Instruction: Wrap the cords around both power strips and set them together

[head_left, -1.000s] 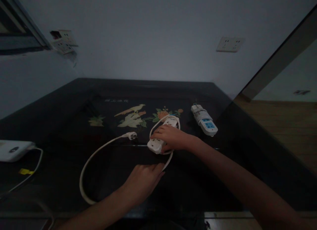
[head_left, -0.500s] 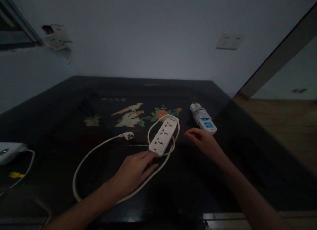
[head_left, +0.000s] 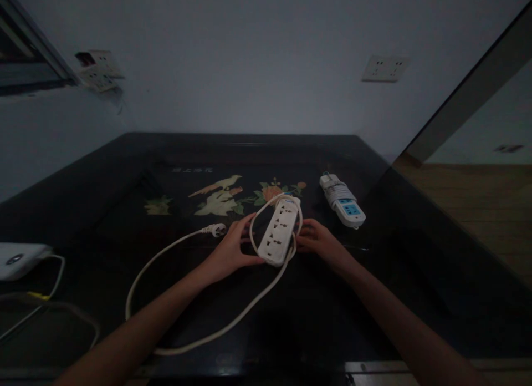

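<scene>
A white power strip lies at a slant in the middle of the dark tabletop. Its pale cord loops around the strip, then sweeps left to a plug. My left hand is spread at the strip's left side, thumb tip by the near corner and fingertips by the cord loop. On the right side, the curled fingers of my right hand close on the cord against the strip's edge; the fingertips are partly hidden.
A second power strip with blue sockets, wrapped in its cord, lies to the right. At the far left is a white device with a cable. A wall socket panel is above the dark tabletop.
My left hand has let go of the strip's near end and spread along its left side. My right hand has moved left to the strip's cord. The strip has shifted slightly.
</scene>
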`<state>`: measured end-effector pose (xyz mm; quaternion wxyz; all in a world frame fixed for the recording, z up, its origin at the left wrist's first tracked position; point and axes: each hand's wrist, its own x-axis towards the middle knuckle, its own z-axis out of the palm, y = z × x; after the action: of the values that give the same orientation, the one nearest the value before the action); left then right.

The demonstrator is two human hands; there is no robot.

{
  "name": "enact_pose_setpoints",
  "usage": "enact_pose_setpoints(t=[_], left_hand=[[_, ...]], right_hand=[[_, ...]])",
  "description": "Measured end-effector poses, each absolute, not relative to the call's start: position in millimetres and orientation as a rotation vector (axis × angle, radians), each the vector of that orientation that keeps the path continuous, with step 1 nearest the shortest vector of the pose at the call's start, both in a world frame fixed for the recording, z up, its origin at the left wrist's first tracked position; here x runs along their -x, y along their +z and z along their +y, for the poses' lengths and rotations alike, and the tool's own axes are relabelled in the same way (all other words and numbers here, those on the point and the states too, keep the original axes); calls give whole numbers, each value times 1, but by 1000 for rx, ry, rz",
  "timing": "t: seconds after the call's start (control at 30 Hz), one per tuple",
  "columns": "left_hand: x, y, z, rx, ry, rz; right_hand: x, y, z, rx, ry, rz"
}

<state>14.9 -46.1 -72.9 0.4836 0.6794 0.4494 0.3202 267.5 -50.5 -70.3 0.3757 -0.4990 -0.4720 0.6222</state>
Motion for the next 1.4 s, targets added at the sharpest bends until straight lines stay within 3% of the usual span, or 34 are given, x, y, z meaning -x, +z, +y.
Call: enact_pose_setpoints(t=[0.2, 0.63, 0.97, 1.23, 1.4], left_hand=[[-23, -67, -52, -1279, 773, 984], [-25, -65, -58, -1266, 639, 1070], [-19, -63, -56, -1590, 629, 1128], [-6, -12, -101, -2093, 322, 1355], [-19, -22, -138, -2020, 176, 1266]], right_hand=[[-256, -69, -61, 1214, 1618, -1064], [-252, -66, -69, 1244, 1660, -1046], [-253, -64, -70, 1238, 1688, -1038], [-256, -68, -68, 1176, 1748, -980], [-255, -64, -69, 1135, 1765, -927]])
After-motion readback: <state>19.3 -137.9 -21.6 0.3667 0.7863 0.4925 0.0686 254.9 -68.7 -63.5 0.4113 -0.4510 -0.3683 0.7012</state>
